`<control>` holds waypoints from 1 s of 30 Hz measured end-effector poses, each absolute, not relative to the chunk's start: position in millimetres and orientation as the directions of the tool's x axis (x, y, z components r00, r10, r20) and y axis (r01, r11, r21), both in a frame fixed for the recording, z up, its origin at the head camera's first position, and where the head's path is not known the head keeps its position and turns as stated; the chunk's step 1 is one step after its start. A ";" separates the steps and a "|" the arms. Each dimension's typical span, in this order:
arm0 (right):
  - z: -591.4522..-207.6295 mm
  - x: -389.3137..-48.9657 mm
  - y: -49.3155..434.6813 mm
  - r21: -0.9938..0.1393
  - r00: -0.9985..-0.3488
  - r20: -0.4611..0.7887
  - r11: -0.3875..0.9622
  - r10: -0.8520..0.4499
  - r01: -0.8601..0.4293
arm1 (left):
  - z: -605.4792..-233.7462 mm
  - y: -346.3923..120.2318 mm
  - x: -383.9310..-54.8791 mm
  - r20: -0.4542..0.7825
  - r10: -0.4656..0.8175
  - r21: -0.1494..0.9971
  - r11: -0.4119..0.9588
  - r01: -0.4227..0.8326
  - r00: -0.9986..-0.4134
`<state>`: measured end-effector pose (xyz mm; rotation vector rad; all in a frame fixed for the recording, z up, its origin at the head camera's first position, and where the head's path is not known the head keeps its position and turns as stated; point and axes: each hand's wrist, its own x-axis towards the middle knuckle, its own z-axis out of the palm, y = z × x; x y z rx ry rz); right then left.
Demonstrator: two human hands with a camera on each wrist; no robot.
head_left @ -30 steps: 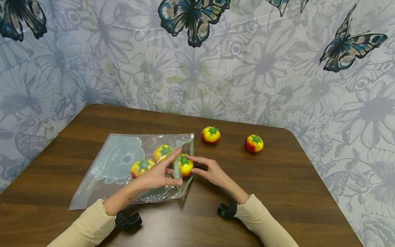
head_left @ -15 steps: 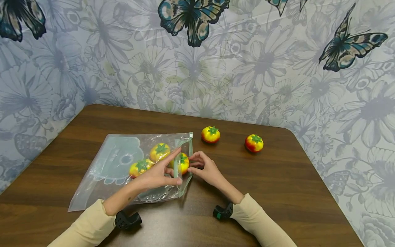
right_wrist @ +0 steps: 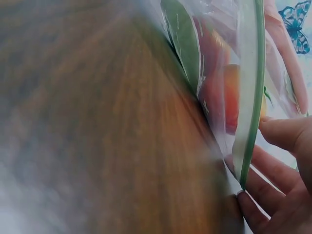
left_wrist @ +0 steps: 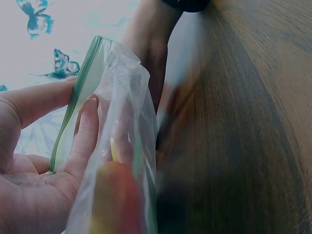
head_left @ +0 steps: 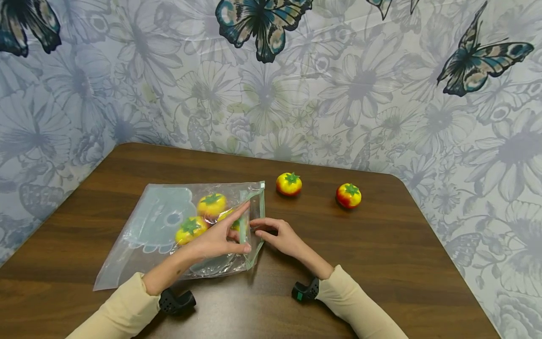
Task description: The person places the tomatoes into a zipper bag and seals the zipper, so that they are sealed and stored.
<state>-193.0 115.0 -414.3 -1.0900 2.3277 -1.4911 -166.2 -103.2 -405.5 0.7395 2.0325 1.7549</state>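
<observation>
A clear zip bag (head_left: 139,256) with a pale blue print lies on the table, its green-edged mouth (head_left: 262,207) facing right. Two yellow-red toy tomatoes show inside, one farther back (head_left: 211,205) and one nearer (head_left: 190,230). A third toy tomato (head_left: 223,216) sits close to the mouth, mostly hidden by my left hand (head_left: 213,241). That hand holds the upper lip of the bag, the green strip (left_wrist: 80,92) running between its fingers. My right hand (head_left: 284,238) reaches to the mouth with fingertips just inside, fingers extended and holding nothing.
Two more toy tomatoes stand on the brown wooden table (head_left: 381,254) beyond the bag, one behind my right hand (head_left: 289,184) and one farther right (head_left: 349,196). A patterned cloth with butterflies (head_left: 267,28) hangs behind the table's far edge.
The third toy tomato has moved left from the bag's mouth to deeper inside, out of my right fingers. The farther one inside has shifted left. My left hand stays on the lip.
</observation>
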 end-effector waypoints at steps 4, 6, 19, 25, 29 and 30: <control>-415.0 -191.8 115.0 -0.842 -0.712 0.193 0.258 -0.675 -0.473 | -404.4 -102.7 -164.2 0.056 0.584 0.980 0.121 0.155 -0.810; -414.4 -191.0 115.1 -0.843 -0.710 0.174 0.270 -0.682 -0.466 | -404.2 -102.3 -163.8 0.053 0.581 0.979 0.130 0.157 -0.812; -417.0 -187.3 117.1 -0.822 -0.679 0.072 0.343 -0.730 -0.455 | -406.8 -100.2 -161.0 0.048 0.594 0.985 0.104 0.136 -0.803; -440.4 -200.3 120.4 -0.842 -0.689 0.052 0.339 -0.723 -0.420 | -407.4 -100.4 -161.4 0.040 0.591 0.986 0.108 0.128 -0.805; -443.5 -205.2 122.3 -0.868 -0.679 0.063 0.295 -0.732 -0.399 | -407.8 -100.5 -162.3 0.033 0.594 0.987 0.105 0.119 -0.803; -443.6 -206.2 122.6 -0.880 -0.675 0.069 0.274 -0.734 -0.388 | -407.9 -100.5 -162.6 0.031 0.596 0.988 0.104 0.115 -0.802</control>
